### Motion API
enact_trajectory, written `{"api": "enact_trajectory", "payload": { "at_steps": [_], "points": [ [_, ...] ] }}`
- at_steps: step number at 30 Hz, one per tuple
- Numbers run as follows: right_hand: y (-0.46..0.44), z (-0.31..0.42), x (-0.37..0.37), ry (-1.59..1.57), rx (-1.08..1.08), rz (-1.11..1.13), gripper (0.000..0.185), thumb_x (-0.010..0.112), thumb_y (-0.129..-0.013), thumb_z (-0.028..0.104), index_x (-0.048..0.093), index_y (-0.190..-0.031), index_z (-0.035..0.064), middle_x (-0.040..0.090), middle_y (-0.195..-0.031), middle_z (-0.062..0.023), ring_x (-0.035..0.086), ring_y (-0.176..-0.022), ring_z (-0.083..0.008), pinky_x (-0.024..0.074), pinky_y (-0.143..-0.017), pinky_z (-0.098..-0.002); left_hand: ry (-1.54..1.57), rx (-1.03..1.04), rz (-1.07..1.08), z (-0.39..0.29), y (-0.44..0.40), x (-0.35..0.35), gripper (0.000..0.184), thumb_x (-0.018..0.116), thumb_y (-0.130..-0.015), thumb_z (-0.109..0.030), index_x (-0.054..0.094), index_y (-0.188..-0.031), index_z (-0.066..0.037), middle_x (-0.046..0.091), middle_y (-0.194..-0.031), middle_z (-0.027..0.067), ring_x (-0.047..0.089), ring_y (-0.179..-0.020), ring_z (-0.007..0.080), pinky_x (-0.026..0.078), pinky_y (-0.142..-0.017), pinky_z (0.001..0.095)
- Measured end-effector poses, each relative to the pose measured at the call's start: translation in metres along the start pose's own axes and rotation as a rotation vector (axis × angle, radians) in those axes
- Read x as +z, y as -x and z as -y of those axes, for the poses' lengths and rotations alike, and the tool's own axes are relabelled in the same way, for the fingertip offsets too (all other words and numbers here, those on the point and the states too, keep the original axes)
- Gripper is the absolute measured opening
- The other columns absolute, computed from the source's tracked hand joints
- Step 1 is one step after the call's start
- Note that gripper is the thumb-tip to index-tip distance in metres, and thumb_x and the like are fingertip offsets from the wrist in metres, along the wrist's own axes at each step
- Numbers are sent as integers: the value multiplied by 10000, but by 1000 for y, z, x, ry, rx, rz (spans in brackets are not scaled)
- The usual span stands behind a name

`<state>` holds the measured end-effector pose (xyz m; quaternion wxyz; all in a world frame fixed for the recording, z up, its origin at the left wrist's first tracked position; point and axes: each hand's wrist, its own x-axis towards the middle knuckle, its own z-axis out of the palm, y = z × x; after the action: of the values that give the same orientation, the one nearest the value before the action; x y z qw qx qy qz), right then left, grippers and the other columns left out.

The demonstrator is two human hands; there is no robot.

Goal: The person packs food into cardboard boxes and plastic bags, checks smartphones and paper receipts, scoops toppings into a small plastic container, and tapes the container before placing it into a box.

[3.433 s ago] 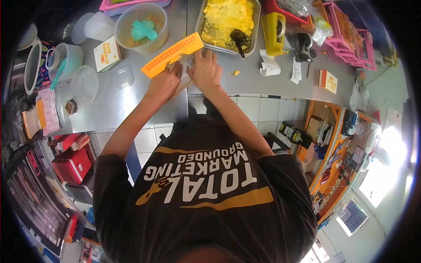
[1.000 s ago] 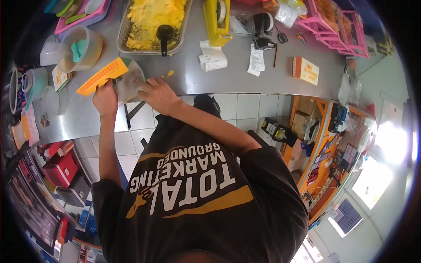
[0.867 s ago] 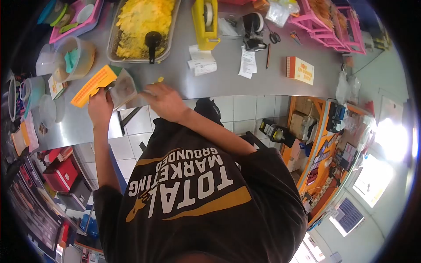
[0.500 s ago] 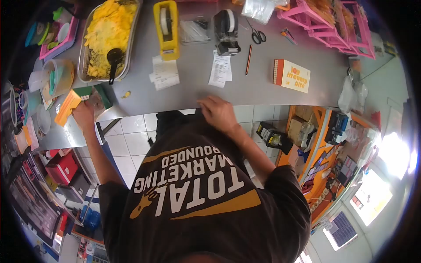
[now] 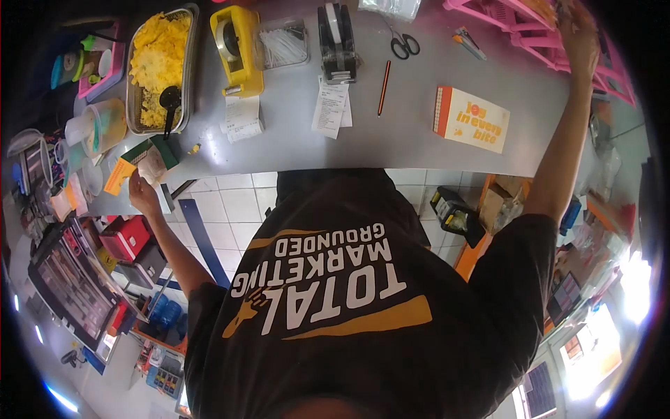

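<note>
My left hand (image 5: 144, 195) pinches the edge of an open cardboard box (image 5: 159, 155) at the left front of the steel table. The box has a green side and an orange flap (image 5: 118, 176); something pale shows inside. My right arm is stretched to the far right, with my right hand (image 5: 581, 42) over a pink plastic basket (image 5: 534, 42). Its fingers are at the basket's contents, too close to the dark image edge to make out their grip. A closed cream box with orange lettering (image 5: 474, 119) lies on the table, nearer my right arm.
A tray of yellow food (image 5: 159, 52) with a black spoon (image 5: 169, 105) stands at the left. Yellow (image 5: 244, 70) and black tape dispensers (image 5: 338, 49), receipts (image 5: 328, 108), a pencil (image 5: 384, 87) and scissors (image 5: 405, 46) lie along the steel table (image 5: 293, 150).
My right hand has gone from the table's front edge out to the pink basket at the far right. My left hand keeps hold of the open box, its fingers now lower on it.
</note>
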<state>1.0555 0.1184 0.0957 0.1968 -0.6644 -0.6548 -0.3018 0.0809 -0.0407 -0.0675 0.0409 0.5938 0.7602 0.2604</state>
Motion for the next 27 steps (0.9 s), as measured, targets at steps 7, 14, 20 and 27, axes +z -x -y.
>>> {"api": "enact_trajectory", "payload": {
  "at_steps": [7,14,20,27],
  "points": [
    [4,-32,30,44,356,240,395,633,-894,320,704,-1014,-50,714,-943,-286,701,-892,-465,568,-800,-524,-246,40,-16,27,48,-22,296,552,-1011,-66,658,-1256,61,720,-1230,179,700,-1118,270,530,-993,335],
    [-21,-148,33,197,629,5,332,618,-899,391,797,-990,126,748,-945,-205,727,-916,-398,584,-799,-500,-5,-110,-41,-22,55,2,333,504,-1057,-150,648,-1250,79,711,-1189,216,706,-1064,315,575,-921,387],
    [-48,-202,94,317,360,734,464,643,-863,492,790,-959,63,751,-979,-194,722,-923,-403,569,-830,-495,-18,-216,-29,-53,62,3,356,495,-1059,-175,644,-1261,78,702,-1215,213,707,-1067,318,592,-884,368],
    [-9,-196,92,321,403,1008,629,831,-717,587,783,-1043,51,764,-1071,-164,736,-995,-356,573,-870,-497,104,-254,-1,-27,70,5,390,518,-996,-106,581,-1342,61,677,-1265,207,691,-1072,298,616,-844,369]
  ]
}}
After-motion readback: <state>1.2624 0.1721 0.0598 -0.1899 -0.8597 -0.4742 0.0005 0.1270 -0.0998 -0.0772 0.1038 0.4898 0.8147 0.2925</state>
